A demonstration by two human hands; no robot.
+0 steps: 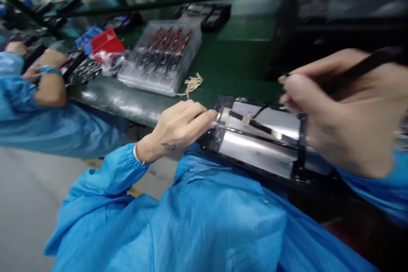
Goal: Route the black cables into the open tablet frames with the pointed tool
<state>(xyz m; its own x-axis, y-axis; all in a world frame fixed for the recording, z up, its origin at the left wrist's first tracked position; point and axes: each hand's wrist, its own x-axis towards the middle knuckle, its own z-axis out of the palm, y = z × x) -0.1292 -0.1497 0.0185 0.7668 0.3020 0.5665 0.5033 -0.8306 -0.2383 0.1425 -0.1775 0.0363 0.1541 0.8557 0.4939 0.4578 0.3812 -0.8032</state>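
Observation:
A flat black-framed device (261,140) with shiny metal panels and a thin cable across it lies at the near edge of the green bench, partly over my lap. My left hand (177,129) rests at its left edge, fingertips pinching or pressing a small gold part there. My right hand (344,110) hovers over the device's right end, fingers closed around a thin black tool (357,70) whose tip points toward the device. The view is blurred.
A clear plastic tray (162,57) of red-handled parts sits on the green bench (236,57), beside a small pile of tan strips (191,84). Left, a co-worker's arm (47,80) in a blue sleeve works by red (106,42) and blue bins. Black trays (207,12) lie farther back.

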